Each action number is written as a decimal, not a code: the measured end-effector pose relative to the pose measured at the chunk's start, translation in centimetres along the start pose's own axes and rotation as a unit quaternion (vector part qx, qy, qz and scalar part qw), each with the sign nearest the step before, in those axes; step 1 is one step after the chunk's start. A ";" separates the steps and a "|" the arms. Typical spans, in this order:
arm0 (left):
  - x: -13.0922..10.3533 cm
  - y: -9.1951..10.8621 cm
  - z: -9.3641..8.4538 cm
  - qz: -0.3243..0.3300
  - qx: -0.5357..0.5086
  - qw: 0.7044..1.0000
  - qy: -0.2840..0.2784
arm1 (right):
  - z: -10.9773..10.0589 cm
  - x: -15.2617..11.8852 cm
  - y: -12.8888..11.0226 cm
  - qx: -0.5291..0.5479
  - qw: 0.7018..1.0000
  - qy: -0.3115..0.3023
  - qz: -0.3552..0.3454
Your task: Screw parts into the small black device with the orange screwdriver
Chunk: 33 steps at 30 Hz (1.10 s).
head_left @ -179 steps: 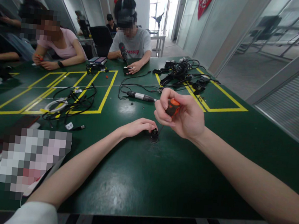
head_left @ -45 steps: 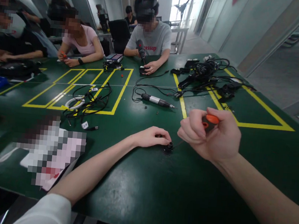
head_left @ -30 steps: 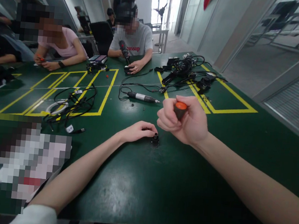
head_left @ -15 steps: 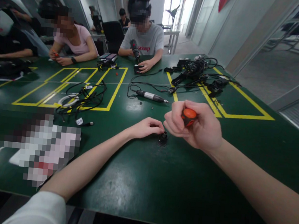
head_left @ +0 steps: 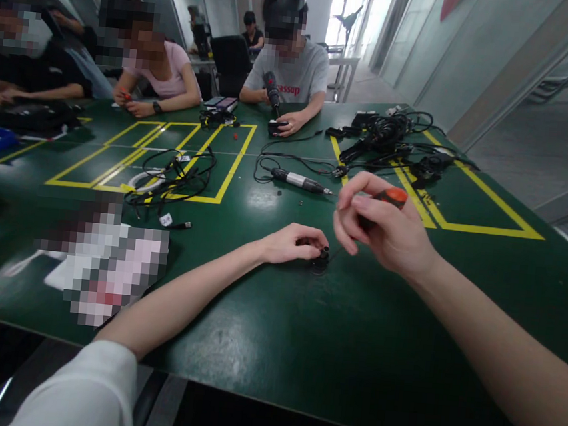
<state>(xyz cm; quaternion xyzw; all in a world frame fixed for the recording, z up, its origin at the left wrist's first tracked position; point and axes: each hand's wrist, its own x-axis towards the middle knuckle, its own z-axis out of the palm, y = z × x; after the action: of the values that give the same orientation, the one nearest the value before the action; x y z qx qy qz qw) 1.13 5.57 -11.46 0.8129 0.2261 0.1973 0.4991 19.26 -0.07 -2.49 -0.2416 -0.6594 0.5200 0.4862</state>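
Observation:
My left hand [head_left: 297,244] rests on the green table, thumb and fingers closed around a small black cylindrical part [head_left: 324,252] with a round base. Its fingertips hide some of that part. Just to the right and above the table, my right hand [head_left: 388,223] grips a screwdriver [head_left: 393,196] with an orange-and-black handle. The handle leans to the upper right, and a thin dark shaft seems to point down-left towards the black part; its tip is hard to make out. Beyond both hands lies a silver-and-black electric screwdriver [head_left: 301,180] with a cord.
Tangled black cables [head_left: 171,182] lie at left, and a bigger heap of cables and adapters [head_left: 386,136] at the back right. A partly blurred packet [head_left: 133,259] sits by my left forearm. Across the table [head_left: 253,324], a person in grey [head_left: 292,73] holds a power tool.
My right hand has turned, so the screwdriver handle now tilts to the right instead of facing me. My left hand stays at the black part. The whole view has shifted slightly.

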 end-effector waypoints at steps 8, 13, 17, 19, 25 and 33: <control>-0.4 -0.3 1.7 0.103 0.333 0.935 0.057 | -1.7 0.1 -2.6 -0.352 0.935 -0.024 0.042; -0.2 -0.4 1.9 0.097 0.387 0.916 0.049 | -2.1 -0.1 -3.3 -0.432 0.887 -0.106 0.124; -0.2 -0.4 1.9 0.099 0.398 0.911 0.044 | -2.3 -0.2 -3.1 -0.399 0.893 -0.137 0.158; -0.2 -0.4 1.9 0.093 0.396 0.913 0.039 | -2.3 -0.2 -2.9 -0.375 0.903 -0.138 0.160; -0.2 0.0 1.8 0.078 0.383 0.920 0.029 | -2.3 -0.1 -2.9 -0.331 0.920 -0.138 0.160; -0.3 0.0 1.9 0.074 0.391 0.917 0.032 | -2.7 0.0 -1.9 -0.307 0.926 -0.163 0.150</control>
<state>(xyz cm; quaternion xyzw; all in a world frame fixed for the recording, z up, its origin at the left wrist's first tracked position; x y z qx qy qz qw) 1.96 4.05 -12.28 0.9510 0.2396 0.1555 0.1184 22.04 0.48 -0.82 -0.3872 -0.8129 0.3911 0.1907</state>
